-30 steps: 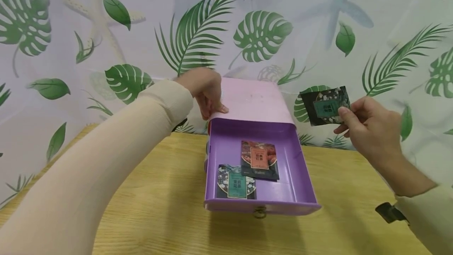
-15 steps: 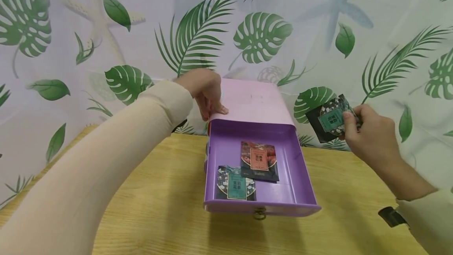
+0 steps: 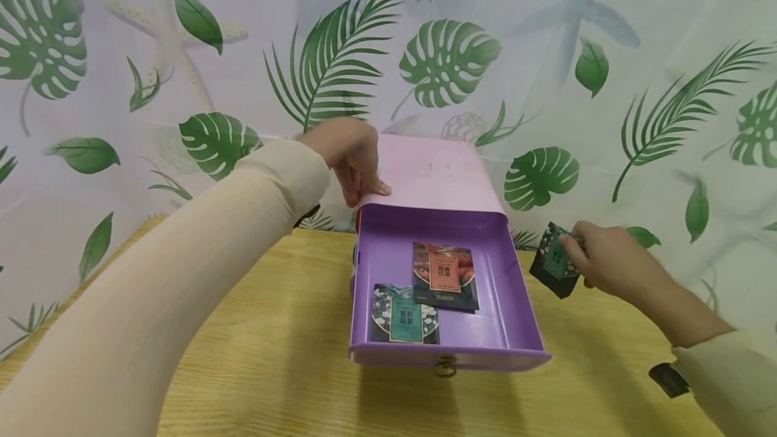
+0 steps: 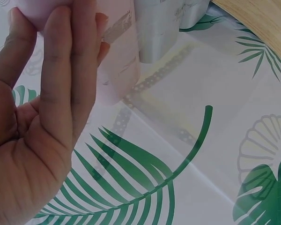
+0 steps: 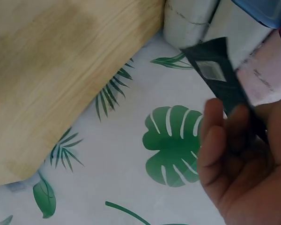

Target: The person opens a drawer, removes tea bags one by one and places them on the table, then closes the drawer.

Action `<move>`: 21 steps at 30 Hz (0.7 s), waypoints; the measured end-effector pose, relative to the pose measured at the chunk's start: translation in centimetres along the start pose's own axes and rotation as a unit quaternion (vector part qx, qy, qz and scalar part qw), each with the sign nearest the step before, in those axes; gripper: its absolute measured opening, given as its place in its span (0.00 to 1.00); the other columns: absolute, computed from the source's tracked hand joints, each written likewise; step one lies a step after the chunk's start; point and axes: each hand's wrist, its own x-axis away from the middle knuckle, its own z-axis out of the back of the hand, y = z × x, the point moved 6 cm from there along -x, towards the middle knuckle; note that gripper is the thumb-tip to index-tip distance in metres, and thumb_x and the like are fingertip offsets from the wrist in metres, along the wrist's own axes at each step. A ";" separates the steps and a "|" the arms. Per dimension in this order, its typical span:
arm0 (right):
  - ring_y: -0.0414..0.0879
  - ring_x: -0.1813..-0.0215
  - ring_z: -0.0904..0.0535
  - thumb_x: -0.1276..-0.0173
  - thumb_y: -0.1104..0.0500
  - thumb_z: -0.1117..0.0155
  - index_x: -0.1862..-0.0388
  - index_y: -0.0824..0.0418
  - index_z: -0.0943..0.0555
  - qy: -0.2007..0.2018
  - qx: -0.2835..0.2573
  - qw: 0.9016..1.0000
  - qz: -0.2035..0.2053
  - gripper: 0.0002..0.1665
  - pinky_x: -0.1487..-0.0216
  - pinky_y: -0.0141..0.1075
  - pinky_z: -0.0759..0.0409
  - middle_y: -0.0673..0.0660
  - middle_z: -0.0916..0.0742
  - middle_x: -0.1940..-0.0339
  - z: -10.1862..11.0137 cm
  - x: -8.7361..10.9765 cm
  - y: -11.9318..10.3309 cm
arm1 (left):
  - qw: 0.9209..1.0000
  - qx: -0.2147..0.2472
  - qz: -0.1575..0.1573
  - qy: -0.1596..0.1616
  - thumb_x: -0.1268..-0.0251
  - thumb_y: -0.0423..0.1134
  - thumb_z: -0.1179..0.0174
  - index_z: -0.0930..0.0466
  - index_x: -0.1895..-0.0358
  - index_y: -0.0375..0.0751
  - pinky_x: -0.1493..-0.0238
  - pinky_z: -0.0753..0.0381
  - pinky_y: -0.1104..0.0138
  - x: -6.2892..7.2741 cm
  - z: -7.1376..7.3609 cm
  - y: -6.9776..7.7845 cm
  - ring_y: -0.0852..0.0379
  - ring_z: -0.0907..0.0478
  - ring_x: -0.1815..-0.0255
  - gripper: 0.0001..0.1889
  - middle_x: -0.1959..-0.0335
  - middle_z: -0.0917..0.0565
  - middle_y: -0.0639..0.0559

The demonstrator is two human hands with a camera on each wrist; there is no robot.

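Observation:
My left hand [image 3: 357, 157] grips the front left top edge of a pink drawer unit [image 3: 440, 170]; in the left wrist view its thumb and fingers pinch a pink edge. Out of the unit stands a purple drawer [image 3: 494, 319]. Inside lie a sachet with a red label [image 3: 446, 274] and, partly under it, a sachet with a green label [image 3: 403, 322]. To the right of the drawer, my right hand [image 3: 616, 261] pinches another dark green-labelled tea sachet [image 3: 554, 265] above the table. The right wrist view shows the dark back of this sachet [image 5: 218, 70].
A wooden table [image 3: 261, 329] carries the unit. Behind it hangs a leaf-patterned cloth [image 3: 231, 79]. A small ring pull [image 3: 446, 366] hangs on the drawer front. In the right wrist view, the unit's pale side [image 5: 185, 23] shows beyond the sachet.
My right hand has come down and slightly left with the sachet, tilting it, from in front of the cloth to beside the drawer. The left hand and drawer have stayed put.

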 end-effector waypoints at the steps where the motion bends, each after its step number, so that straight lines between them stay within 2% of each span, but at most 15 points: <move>1: 0.41 0.81 0.23 0.18 0.52 0.55 0.70 0.61 0.29 -0.018 0.005 1.000 0.012 0.20 0.76 0.37 0.29 0.51 0.23 0.83 -0.5 0.0 0.1 | 1.000 -0.001 -0.001 0.001 0.34 0.58 0.40 0.20 0.48 0.35 0.34 0.27 0.66 0.0 0.0 0.0 0.61 0.12 0.56 0.28 0.53 0.11 0.47; 6: 0.38 0.85 0.24 0.22 0.55 0.45 0.71 0.58 0.25 -0.097 0.005 0.994 0.053 0.15 0.77 0.35 0.26 0.48 0.24 0.84 -3.2 0.3 0.7 | 1.000 -0.004 -0.003 -0.003 0.34 0.58 0.40 0.19 0.48 0.35 0.34 0.26 0.67 0.0 0.0 -0.1 0.61 0.12 0.56 0.28 0.53 0.11 0.47; 11: 0.40 0.86 0.25 0.23 0.58 0.45 0.70 0.58 0.24 -0.163 -0.013 0.985 0.061 0.13 0.80 0.34 0.26 0.48 0.23 0.82 -4.9 0.8 1.1 | 1.000 0.000 -0.005 -0.001 0.33 0.58 0.40 0.19 0.48 0.35 0.36 0.25 0.67 0.0 0.1 -0.1 0.61 0.12 0.57 0.27 0.53 0.12 0.46; 17: 0.42 0.83 0.26 0.25 0.61 0.43 0.69 0.59 0.24 -0.213 -0.027 0.976 0.036 0.10 0.80 0.34 0.27 0.50 0.22 0.79 -7.0 1.0 1.9 | 1.000 0.004 -0.004 -0.001 0.34 0.58 0.40 0.20 0.48 0.35 0.34 0.27 0.66 -0.2 0.1 -0.3 0.61 0.12 0.57 0.27 0.52 0.12 0.47; 21: 0.40 0.79 0.29 0.29 0.61 0.36 0.69 0.60 0.23 -0.212 0.010 0.976 0.050 0.07 0.77 0.33 0.30 0.49 0.23 0.78 -8.5 1.1 2.3 | 1.000 0.006 -0.007 -0.003 0.34 0.58 0.40 0.20 0.49 0.34 0.35 0.25 0.66 -0.2 0.0 -0.4 0.61 0.12 0.58 0.27 0.54 0.12 0.46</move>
